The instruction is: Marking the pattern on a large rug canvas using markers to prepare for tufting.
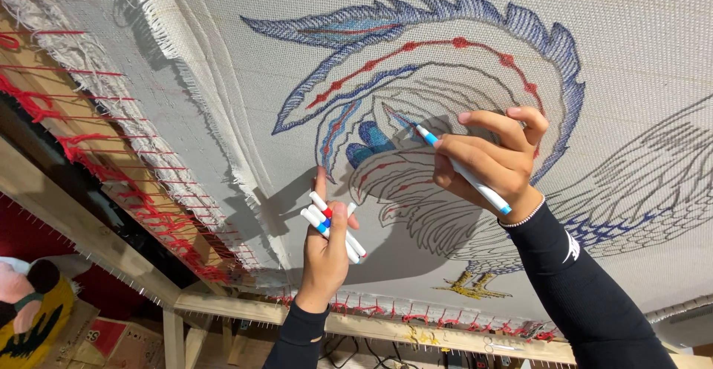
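Partly coloured bird drawing [416,116] on stretched canvas [631,27]: far tail blue and red, near body and feet mostly bare outline. Right hand [490,161] pinching blue marker [462,168] at tail; left hand [327,254] clutching spare markers [332,228].

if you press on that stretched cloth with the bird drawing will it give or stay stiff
The cloth probably gives only slightly: red lacing pulls it taut to the wooden frame. It seems firm enough to draw on, as the right hand works a blue marker against it. Its frayed edge looks apt to unravel if tugged.
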